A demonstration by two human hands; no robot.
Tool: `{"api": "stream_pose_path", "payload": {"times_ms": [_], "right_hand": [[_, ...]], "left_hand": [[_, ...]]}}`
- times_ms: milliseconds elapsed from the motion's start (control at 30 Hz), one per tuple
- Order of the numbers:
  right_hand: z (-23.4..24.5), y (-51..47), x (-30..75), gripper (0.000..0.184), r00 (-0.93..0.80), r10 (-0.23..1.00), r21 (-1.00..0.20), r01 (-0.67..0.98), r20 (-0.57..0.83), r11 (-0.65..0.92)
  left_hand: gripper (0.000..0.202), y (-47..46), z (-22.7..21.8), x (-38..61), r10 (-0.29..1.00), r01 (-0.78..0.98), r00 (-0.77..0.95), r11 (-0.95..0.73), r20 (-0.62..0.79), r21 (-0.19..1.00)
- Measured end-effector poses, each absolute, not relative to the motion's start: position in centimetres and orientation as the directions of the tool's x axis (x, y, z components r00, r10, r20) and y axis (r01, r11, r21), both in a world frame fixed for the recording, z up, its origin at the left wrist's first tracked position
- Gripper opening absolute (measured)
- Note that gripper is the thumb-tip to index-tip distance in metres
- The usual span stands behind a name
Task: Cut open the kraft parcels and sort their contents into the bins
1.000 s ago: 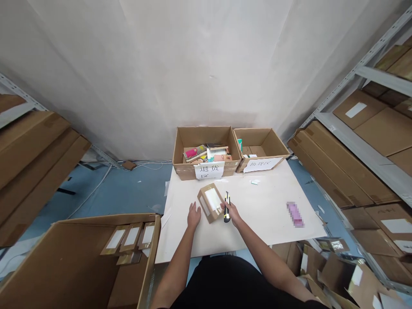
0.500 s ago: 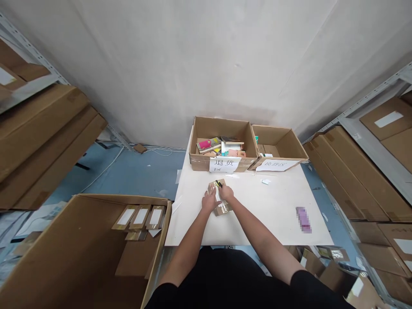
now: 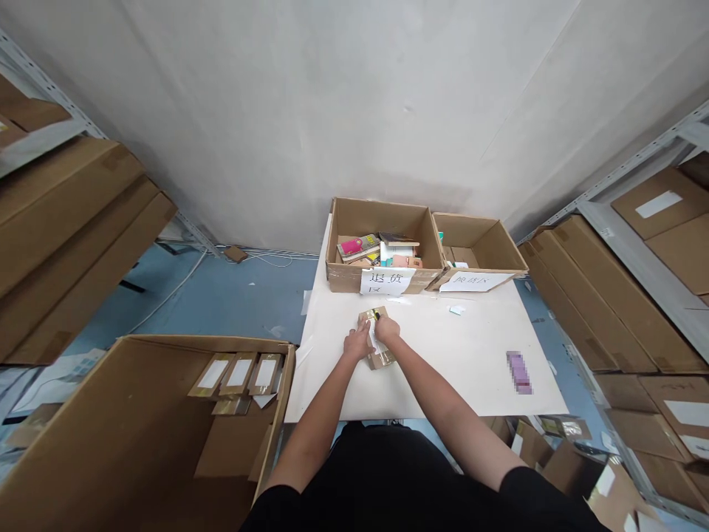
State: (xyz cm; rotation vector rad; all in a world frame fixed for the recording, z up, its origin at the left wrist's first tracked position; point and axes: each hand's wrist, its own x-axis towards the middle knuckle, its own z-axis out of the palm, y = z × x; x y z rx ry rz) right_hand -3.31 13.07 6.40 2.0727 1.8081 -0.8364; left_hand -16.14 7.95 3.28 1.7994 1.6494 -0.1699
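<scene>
A person stands at a white, smooth worktop and bends both bare forearms over it. In the middle of the worktop lies a small parcel of brown cardboard, flat and rectangular, with shiny tape and a white label on top. The left hand lies on the left side of the parcel and touches it; I cannot tell if its grip closes around the edge or only presses flat. The right hand is on the far part of the parcel, its grip closed around a slim cutter, black with yellow, whose tip points out over the cardboard.

At the back edge stand two open cardboard boxes, each with a paper sign in front. The left box holds thin, colourful booklets; the right box looks nearly bare. A small purple thing, blurred, lies well apart to the right. On the floor at the left, a large open carton holds flat brown packets with white labels.
</scene>
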Motion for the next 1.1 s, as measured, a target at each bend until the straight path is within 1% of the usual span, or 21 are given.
{"api": "stream_pose_path", "payload": {"times_ms": [67, 200, 400, 533, 567, 633, 700, 767, 867, 967, 1100], "right_hand": [[7.2, 13.9, -3.1, 0.041, 0.026, 0.806, -0.144, 0.98, -0.592, -0.137], [8.1, 13.1, -2.5, 0.036, 0.017, 0.786, -0.124, 0.985, -0.618, -0.119], [8.3, 3.9, 0.9, 0.032, 0.025, 0.733, -0.093, 0.988, -0.68, -0.12], [8.2, -1.1, 4.2, 0.027, 0.02, 0.734, -0.082, 0.991, -0.679, -0.103], [8.2, -1.6, 4.8, 0.025, 0.023, 0.746, -0.098, 0.988, -0.666, -0.118], [8.2, -1.8, 5.8, 0.027, 0.068, 0.797, -0.161, 0.966, -0.6, -0.204], [8.0, -1.6, 6.3, 0.034, 0.176, 0.851, -0.238, 0.914, -0.494, -0.327], [7.4, -1.0, 6.5, 0.037, 0.28, 0.859, -0.285, 0.861, -0.428, -0.422], [5.7, 0.7, 6.7, 0.04, 0.344, 0.825, -0.329, 0.794, -0.448, -0.511], [4.5, 3.9, 7.4, 0.046, 0.4, 0.788, -0.37, 0.721, -0.469, -0.586], [4.7, 8.6, 8.7, 0.061, 0.425, 0.794, -0.403, 0.697, -0.434, -0.593]], "left_hand": [[0.108, 7.9, 3.5, -16.4, 0.837, 0.921, 0.19, 0.03, -0.514, 0.389], [0.106, 7.8, 3.6, -16.9, 0.839, 0.926, 0.191, 0.019, -0.509, 0.378], [0.103, 7.7, 3.9, -16.8, 0.844, 0.938, 0.179, 0.008, -0.506, 0.345], [0.104, 7.8, 4.2, -16.5, 0.844, 0.942, 0.166, 0.019, -0.511, 0.336], [0.104, 7.8, 4.2, -16.5, 0.843, 0.943, 0.161, 0.022, -0.513, 0.332], [0.104, 7.6, 4.2, -16.4, 0.848, 0.944, 0.158, 0.021, -0.506, 0.33], [0.101, 7.2, 4.1, -15.9, 0.86, 0.943, 0.152, 0.02, -0.486, 0.332], [0.096, 6.4, 3.9, -14.9, 0.874, 0.945, 0.13, 0.033, -0.468, 0.324], [0.087, 4.8, 3.4, -12.4, 0.885, 0.954, 0.072, 0.074, -0.46, 0.291], [0.082, 3.1, 3.1, -10.0, 0.873, 0.962, 0.048, 0.09, -0.485, 0.257], [0.084, 2.9, 3.8, -8.5, 0.827, 0.975, 0.044, 0.086, -0.561, 0.203]]}}
